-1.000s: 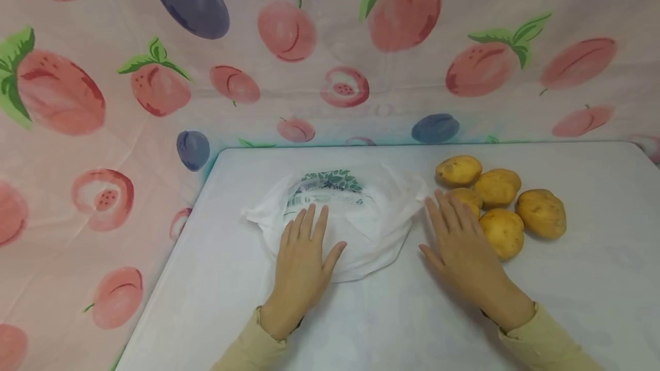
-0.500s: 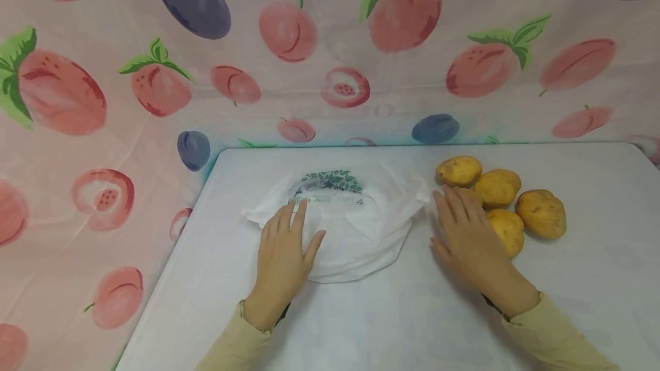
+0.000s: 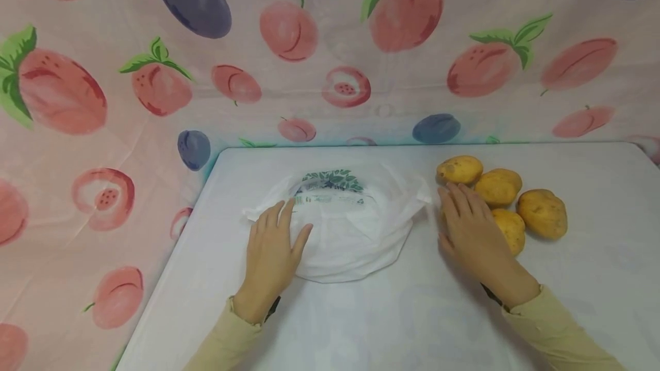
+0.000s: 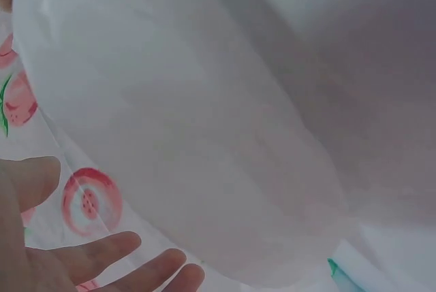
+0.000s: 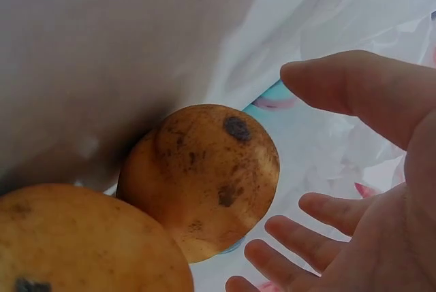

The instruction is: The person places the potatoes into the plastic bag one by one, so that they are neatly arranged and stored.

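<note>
A white plastic bag (image 3: 356,245) with a green leaf print and small lettering lies spread on the white table. Over its left side is my left hand (image 3: 270,253), fingers extended and thumb held apart. In the left wrist view those fingers (image 4: 102,254) are spread beside the bag's pale film (image 4: 191,128), holding nothing. My right hand (image 3: 476,239) hovers, fingers extended, at the left edge of a group of yellow potatoes (image 3: 498,186), hiding one of them in the head view. In the right wrist view, a dark-spotted potato (image 5: 204,176) sits just beyond the spread fingertips (image 5: 255,248).
The farthest potato (image 3: 460,169) lies toward the table's back edge, and another potato (image 3: 541,214) lies at the group's right. A fruit-printed cloth (image 3: 319,90) hangs behind and to the left of the table (image 3: 381,325).
My left hand has slid left across the bag, uncovering its middle. My right hand has shifted slightly right, covering more of the nearest potatoes. Bag and potatoes stay in place.
</note>
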The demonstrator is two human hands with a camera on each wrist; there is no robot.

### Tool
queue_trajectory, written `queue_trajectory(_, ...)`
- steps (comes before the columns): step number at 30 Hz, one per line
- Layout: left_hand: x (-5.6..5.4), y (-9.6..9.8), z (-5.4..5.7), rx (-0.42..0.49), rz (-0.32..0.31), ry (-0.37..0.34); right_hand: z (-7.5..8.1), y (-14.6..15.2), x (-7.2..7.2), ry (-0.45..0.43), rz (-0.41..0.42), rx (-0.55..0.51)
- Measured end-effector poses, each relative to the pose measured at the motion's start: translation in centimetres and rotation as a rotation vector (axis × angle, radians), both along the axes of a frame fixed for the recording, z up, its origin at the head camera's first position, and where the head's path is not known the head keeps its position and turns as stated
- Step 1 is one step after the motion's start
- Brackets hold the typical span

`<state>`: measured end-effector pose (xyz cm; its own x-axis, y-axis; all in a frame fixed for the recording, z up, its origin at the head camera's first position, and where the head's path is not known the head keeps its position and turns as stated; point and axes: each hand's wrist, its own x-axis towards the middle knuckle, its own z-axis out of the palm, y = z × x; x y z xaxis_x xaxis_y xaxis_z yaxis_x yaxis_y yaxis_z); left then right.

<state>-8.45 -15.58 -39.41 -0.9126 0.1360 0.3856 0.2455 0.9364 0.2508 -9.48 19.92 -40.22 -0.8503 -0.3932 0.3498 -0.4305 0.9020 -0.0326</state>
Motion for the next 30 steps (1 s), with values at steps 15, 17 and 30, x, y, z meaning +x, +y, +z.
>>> queue_trajectory(15, -1.6, -2.4, -0.4, 0.025, 0.065, -0.023, 0.1, 0.3, -0.5, -0.013, -0.016, -0.034)
queue_trajectory(17, -1.7, -2.6, -0.5, 0.033, 0.075, -0.034, 0.1, 0.3, -0.5, -0.011, -0.017, -0.04)
queue_trajectory(30, -2.6, -4.0, -1.2, 0.037, 0.14, -0.126, -0.1, 0.6, -1.0, -0.037, -0.024, -0.067)
